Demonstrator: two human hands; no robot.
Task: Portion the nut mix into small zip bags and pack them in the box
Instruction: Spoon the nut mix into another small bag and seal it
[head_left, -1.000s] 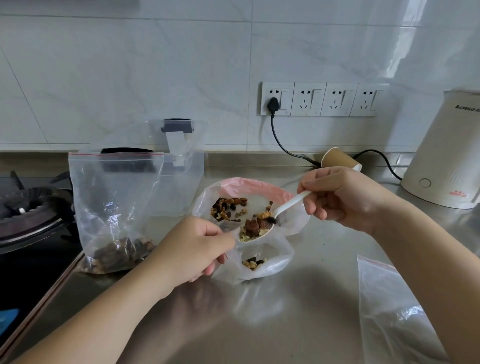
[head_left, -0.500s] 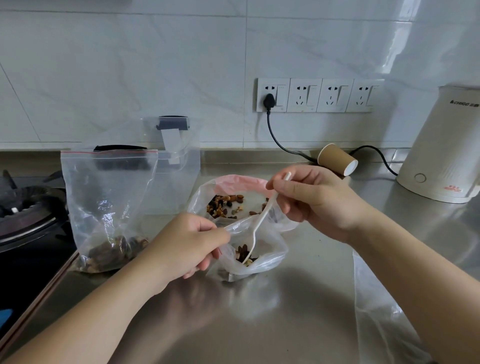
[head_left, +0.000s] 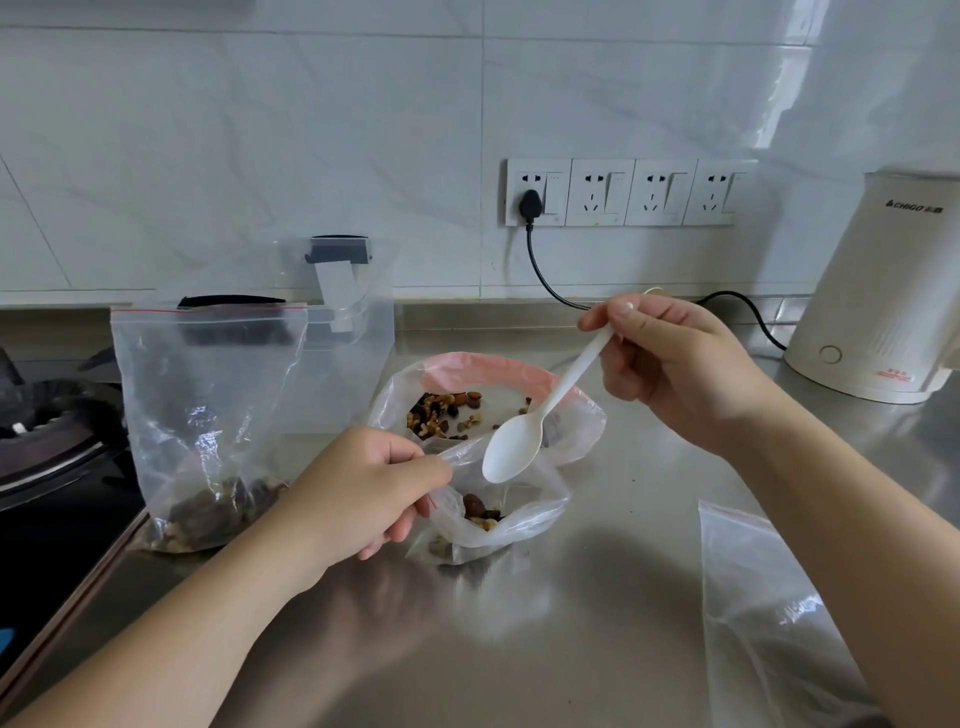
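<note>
My left hand (head_left: 363, 493) pinches the rim of a small clear zip bag (head_left: 524, 525) that stands on the steel counter with a few nuts at its bottom. My right hand (head_left: 670, 364) grips the handle of a white plastic spoon (head_left: 524, 441); its empty bowl hangs just above the bag's mouth. Right behind the bag sits the nut mix (head_left: 441, 415) in a pink bowl (head_left: 488, 364) lined with a clear bag. At the left a filled zip bag (head_left: 208, 415) stands upright against a clear plastic box (head_left: 348, 353).
A gas stove (head_left: 47, 431) lies at the far left, below the counter edge. A white kettle (head_left: 883, 296) stands at the back right, its black cord (head_left: 545, 280) plugged into the wall sockets. Empty zip bags (head_left: 769, 623) lie at the front right.
The spoon carried nuts over the small bag, dipped into it and emptied. My right hand has since lifted the empty spoon out. My left hand kept hold of the bag's rim.
</note>
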